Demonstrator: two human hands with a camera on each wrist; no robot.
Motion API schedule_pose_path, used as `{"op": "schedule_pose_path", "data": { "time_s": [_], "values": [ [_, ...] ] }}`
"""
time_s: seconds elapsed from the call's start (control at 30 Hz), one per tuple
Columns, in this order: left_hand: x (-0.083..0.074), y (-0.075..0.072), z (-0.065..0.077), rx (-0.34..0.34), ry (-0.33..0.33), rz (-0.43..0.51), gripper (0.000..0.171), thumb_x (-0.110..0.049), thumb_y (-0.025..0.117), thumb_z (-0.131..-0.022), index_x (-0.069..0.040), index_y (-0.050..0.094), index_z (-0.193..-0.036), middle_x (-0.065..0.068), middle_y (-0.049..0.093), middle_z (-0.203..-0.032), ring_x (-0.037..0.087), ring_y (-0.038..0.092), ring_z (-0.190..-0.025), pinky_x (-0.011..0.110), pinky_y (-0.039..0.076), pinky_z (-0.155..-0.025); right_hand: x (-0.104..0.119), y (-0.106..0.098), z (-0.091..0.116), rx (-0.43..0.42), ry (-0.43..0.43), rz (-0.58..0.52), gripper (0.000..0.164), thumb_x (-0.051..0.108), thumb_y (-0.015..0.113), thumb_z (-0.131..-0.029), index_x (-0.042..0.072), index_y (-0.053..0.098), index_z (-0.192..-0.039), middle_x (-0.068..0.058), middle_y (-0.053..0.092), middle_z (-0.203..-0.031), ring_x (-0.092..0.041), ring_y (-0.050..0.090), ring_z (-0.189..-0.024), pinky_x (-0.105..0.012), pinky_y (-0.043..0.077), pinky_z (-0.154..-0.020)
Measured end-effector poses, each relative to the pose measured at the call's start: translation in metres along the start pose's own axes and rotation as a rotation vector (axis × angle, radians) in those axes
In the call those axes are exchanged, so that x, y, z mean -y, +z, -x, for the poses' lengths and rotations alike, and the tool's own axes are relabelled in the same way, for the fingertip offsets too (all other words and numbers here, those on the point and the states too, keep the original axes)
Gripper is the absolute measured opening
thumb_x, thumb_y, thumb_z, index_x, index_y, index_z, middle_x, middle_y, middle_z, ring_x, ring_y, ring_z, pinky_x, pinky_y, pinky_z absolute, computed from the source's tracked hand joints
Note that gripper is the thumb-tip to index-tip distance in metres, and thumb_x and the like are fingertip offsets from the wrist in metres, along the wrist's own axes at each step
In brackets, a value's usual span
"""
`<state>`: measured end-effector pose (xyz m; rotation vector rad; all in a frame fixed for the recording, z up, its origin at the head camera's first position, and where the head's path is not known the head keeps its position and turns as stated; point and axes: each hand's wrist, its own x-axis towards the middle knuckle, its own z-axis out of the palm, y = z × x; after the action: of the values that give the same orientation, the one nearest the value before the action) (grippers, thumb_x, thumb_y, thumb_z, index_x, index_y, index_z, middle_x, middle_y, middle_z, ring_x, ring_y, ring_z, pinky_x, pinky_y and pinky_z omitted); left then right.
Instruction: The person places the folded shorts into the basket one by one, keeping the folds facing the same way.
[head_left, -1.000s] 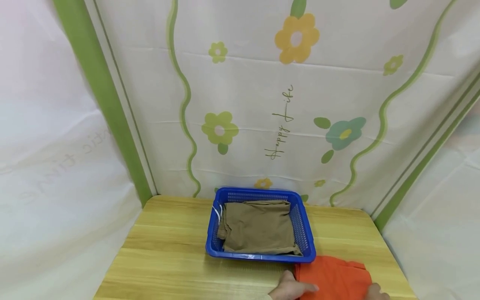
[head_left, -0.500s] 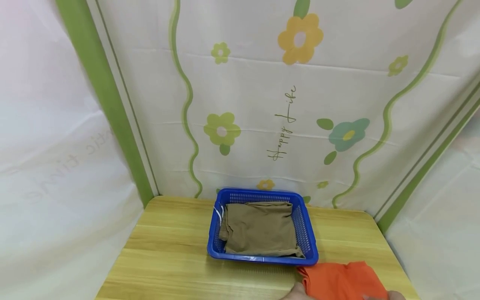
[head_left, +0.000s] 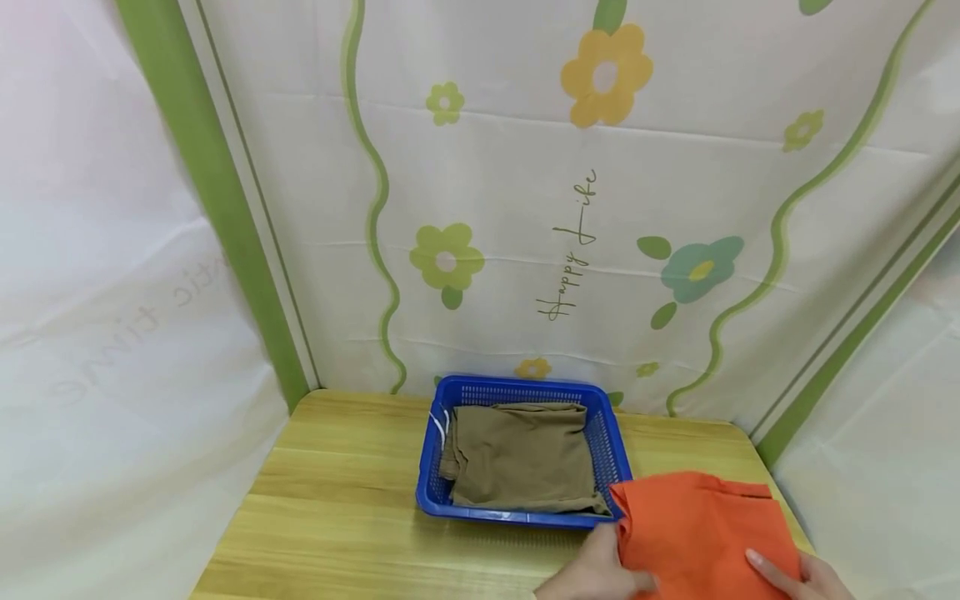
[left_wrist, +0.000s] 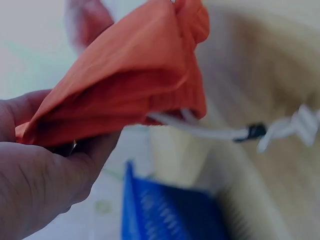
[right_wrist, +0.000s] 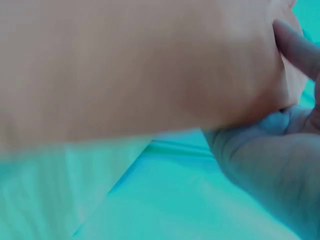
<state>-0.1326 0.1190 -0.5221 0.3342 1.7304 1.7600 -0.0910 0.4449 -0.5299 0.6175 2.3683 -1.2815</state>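
In the head view a folded orange garment [head_left: 705,529] is held up at the lower right, its upper left corner overlapping the near right corner of a blue basket [head_left: 517,518]. My left hand [head_left: 596,571] grips the garment's left edge, thumb on top. The right hand [head_left: 810,579] holds the opposite edge, with its thumb across the upper face. From the ribbed edge of the garment [left_wrist: 130,75], a white drawstring [left_wrist: 215,132] with a knot and a black piece hangs out in the left wrist view. Inside the basket lies a folded brown garment [head_left: 517,458] with white cords [head_left: 441,427].
The wooden table [head_left: 337,500] carries the basket near its back edge. White curtains [head_left: 495,192] with printed flowers and green lines rise behind the table and along both sides.
Both hands first drew the orange garment toward the table's front. Since then they have raised it off the table and brought it closer to the basket. The brown garment stays put.
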Motion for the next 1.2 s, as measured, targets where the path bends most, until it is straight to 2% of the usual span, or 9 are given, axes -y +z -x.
{"op": "schedule_pose_path", "data": {
  "time_s": [0.07,0.23,0.33,0.53,0.67,0.77,0.93,1.1,1.2],
  "values": [
    [-0.019,-0.011,0.010,-0.065,0.049,-0.010,0.042,-0.003,0.074,-0.083,-0.014,0.061,-0.121,-0.006,0.065,-0.107,0.009,0.063,-0.096,0.034,0.054,-0.088,0.016,0.001,0.003,0.041,-0.070,0.018,0.062,0.044,0.062,-0.100,-0.014,0.054,-0.119,-0.010,0.070,-0.102,-0.021,0.065,-0.088,-0.037,0.055,-0.074],
    [-0.053,-0.044,0.017,-0.127,0.182,0.019,0.025,-0.001,0.072,-0.086,-0.008,0.065,-0.109,-0.001,0.069,-0.092,0.010,0.066,-0.081,0.028,0.055,-0.074,0.057,0.005,0.011,0.158,-0.248,-0.026,0.069,0.026,0.060,-0.104,-0.021,0.026,-0.140,-0.025,0.061,-0.128,-0.014,0.064,-0.101,-0.034,0.056,-0.082],
    [-0.078,-0.065,0.021,-0.139,0.244,0.000,0.021,-0.001,0.072,-0.088,-0.006,0.067,-0.108,0.001,0.070,-0.089,0.012,0.067,-0.077,0.029,0.057,-0.070,0.088,0.013,0.022,0.068,-0.370,-0.051,0.062,0.019,0.063,-0.102,-0.019,0.030,-0.139,-0.023,0.063,-0.124,-0.008,0.065,-0.098,-0.030,0.056,-0.080],
    [-0.133,-0.108,0.030,-0.151,0.382,-0.158,0.028,-0.009,0.070,-0.093,-0.006,0.064,-0.121,0.002,0.070,-0.097,0.013,0.068,-0.082,0.031,0.058,-0.074,0.154,0.023,0.032,-0.209,-0.670,-0.038,0.047,0.013,0.067,-0.099,-0.008,0.045,-0.135,0.003,0.070,-0.109,-0.004,0.067,-0.093,-0.023,0.056,-0.074],
    [-0.163,-0.134,0.031,-0.183,0.460,-0.273,0.038,-0.012,0.068,-0.096,-0.008,0.059,-0.133,0.005,0.069,-0.109,0.017,0.068,-0.090,0.034,0.057,-0.079,0.194,0.025,0.031,-0.283,-0.744,-0.051,0.050,0.019,0.068,-0.100,-0.003,0.044,-0.138,0.011,0.067,-0.110,-0.002,0.067,-0.094,-0.020,0.056,-0.076],
    [-0.179,-0.151,0.028,-0.193,0.499,-0.295,0.042,-0.014,0.068,-0.098,-0.010,0.056,-0.138,0.007,0.068,-0.117,0.019,0.068,-0.095,0.036,0.057,-0.082,0.215,0.029,0.027,-0.308,-0.769,-0.098,0.053,0.021,0.067,-0.100,-0.001,0.042,-0.141,0.009,0.065,-0.113,-0.002,0.067,-0.094,-0.019,0.056,-0.077],
    [-0.177,-0.175,0.019,-0.186,0.506,-0.251,0.047,-0.012,0.067,-0.098,-0.013,0.052,-0.143,0.007,0.066,-0.124,0.022,0.068,-0.103,0.038,0.058,-0.085,0.230,0.043,0.007,-0.255,-0.825,-0.250,0.052,0.015,0.067,-0.100,0.001,0.041,-0.143,0.003,0.063,-0.119,-0.003,0.067,-0.098,-0.020,0.057,-0.080],
    [-0.139,-0.194,0.010,-0.224,0.419,-0.234,0.053,-0.014,0.067,-0.099,-0.013,0.047,-0.148,0.010,0.064,-0.128,0.026,0.067,-0.107,0.041,0.057,-0.087,0.224,0.067,-0.018,-0.175,-0.745,-0.262,0.058,0.018,0.065,-0.101,-0.001,0.037,-0.148,-0.022,0.057,-0.131,-0.009,0.067,-0.101,-0.027,0.058,-0.081],
    [-0.111,-0.203,0.006,-0.262,0.338,-0.223,0.051,-0.016,0.069,-0.099,-0.009,0.050,-0.145,0.012,0.065,-0.126,0.026,0.067,-0.107,0.042,0.058,-0.086,0.216,0.084,-0.034,-0.144,-0.675,-0.222,0.057,0.018,0.064,-0.102,-0.001,0.037,-0.149,-0.027,0.054,-0.133,-0.022,0.067,-0.104,-0.033,0.059,-0.082]
  ]
}}
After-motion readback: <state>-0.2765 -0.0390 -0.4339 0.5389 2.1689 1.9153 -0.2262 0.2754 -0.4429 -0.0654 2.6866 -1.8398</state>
